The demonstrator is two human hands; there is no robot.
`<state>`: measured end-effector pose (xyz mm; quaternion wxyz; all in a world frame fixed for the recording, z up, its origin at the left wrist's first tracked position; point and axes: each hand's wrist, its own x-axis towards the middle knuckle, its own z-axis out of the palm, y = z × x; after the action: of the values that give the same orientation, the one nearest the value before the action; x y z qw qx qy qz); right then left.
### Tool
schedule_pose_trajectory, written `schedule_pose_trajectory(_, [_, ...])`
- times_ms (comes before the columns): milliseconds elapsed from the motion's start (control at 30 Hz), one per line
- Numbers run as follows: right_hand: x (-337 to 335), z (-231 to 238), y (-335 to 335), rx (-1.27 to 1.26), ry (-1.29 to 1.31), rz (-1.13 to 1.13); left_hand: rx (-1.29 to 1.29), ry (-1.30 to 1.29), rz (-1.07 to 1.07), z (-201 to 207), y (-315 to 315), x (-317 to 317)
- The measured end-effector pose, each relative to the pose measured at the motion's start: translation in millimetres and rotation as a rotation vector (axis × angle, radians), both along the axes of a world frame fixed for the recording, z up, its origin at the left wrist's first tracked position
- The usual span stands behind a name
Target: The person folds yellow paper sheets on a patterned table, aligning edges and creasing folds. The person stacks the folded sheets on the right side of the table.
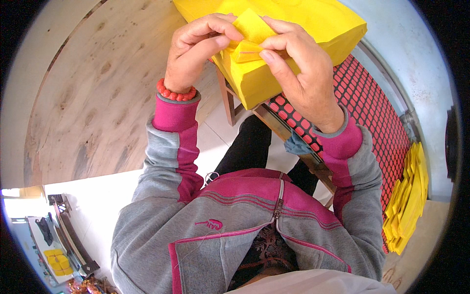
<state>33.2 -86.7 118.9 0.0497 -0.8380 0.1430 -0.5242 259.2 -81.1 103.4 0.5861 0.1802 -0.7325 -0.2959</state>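
My left hand point(196, 51), with a red beaded bracelet on its wrist, pinches the left side of a folded yellow fabric piece point(253, 27). On the other side, my right hand point(306, 66) grips the same piece between thumb and fingers. A fold with a thin reddish-brown line along its edge shows between the two hands. Just below and behind them lies a large yellow fabric stack or bundle point(323, 32) with a thick side. Whether the held piece is joined to that bundle cannot be made out.
A bench with a red-and-black patterned cover point(362, 93) runs along the right, beside a pale blue wall point(416, 54). More folded yellow pieces point(406, 201) lie at its near end. A large plywood board point(98, 93) fills the left. A blue cloth point(296, 143) hangs by the bench's edge.
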Motion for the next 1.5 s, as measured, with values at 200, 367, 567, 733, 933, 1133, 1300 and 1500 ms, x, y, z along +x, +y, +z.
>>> schedule_pose_trajectory(200, [1.0,-0.6,-0.5,0.051,-0.037,0.027,-0.013,-0.079,-0.028,0.8,-1.8,6.6])
schedule_pose_trajectory(367, [2.8,-0.4,0.4,0.049,-0.046,0.014,-0.018,-0.108,-0.023,2.1,-2.2,8.2])
schedule_pose_trajectory(567, [-0.5,-4.2,-0.4,0.058,-0.001,0.015,-0.016,-0.121,0.017,1.2,-1.2,8.0])
schedule_pose_trajectory(733, [4.1,2.0,3.5,0.062,-0.071,0.043,-0.011,-0.128,0.011,3.4,-0.9,7.8])
schedule_pose_trajectory(933, [-22.5,27.6,5.4,0.388,-0.053,0.242,0.064,-0.116,0.111,-0.2,-5.5,19.4])
schedule_pose_trajectory(1133, [-51.7,-10.2,75.3,0.532,-0.034,0.319,0.059,-0.028,0.167,-12.4,-19.6,31.6])
schedule_pose_trajectory(1300, [-67.7,-115.3,125.2,0.707,0.409,0.304,0.010,-0.026,0.159,-18.4,-33.8,52.0])
schedule_pose_trajectory(1500, [-139.0,-248.1,100.6,0.624,0.523,-0.613,0.001,-0.054,0.140,-16.8,-32.7,50.5])
